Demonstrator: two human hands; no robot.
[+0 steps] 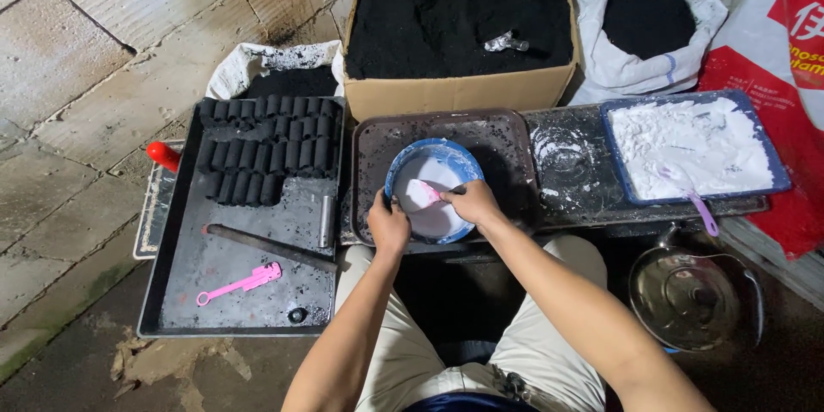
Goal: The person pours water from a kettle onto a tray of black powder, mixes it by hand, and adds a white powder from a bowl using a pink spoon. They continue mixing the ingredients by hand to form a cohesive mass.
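- Nearest me, my knees in pale trousers frame a steel pan (687,296) on the floor to the right, and a pink tool (240,283) lies at the near end of the black tray (172,292) on the left.
- My left hand (388,225) is clamped on the near left rim of the blue bowl (433,189), fingers curled over the edge, steadying it.
- My right hand (474,202) is closed around the handle of a small pink spatula (421,195); its blade sits inside the bowl, just left of that hand, in the white paste.
- The bowl rests on a dark brown tray (506,137), directly in front of me, between both hands.
- I judge the work as partway through: the paste already coats the bowl, so mixing is under way.
- On the black tray, three rows of black cylinders (266,150) are already formed at the far end; the near half holds only a metal tube (326,221) and a dark rod (270,246).
- To the right, a blue tray of white powder (691,146) with a lilac spoon (695,202) looks barely used.
- Farthest off, the cardboard box (459,90) and the white sack (648,21) are both nearly full of black powder, so plenty of stock seems to be left.
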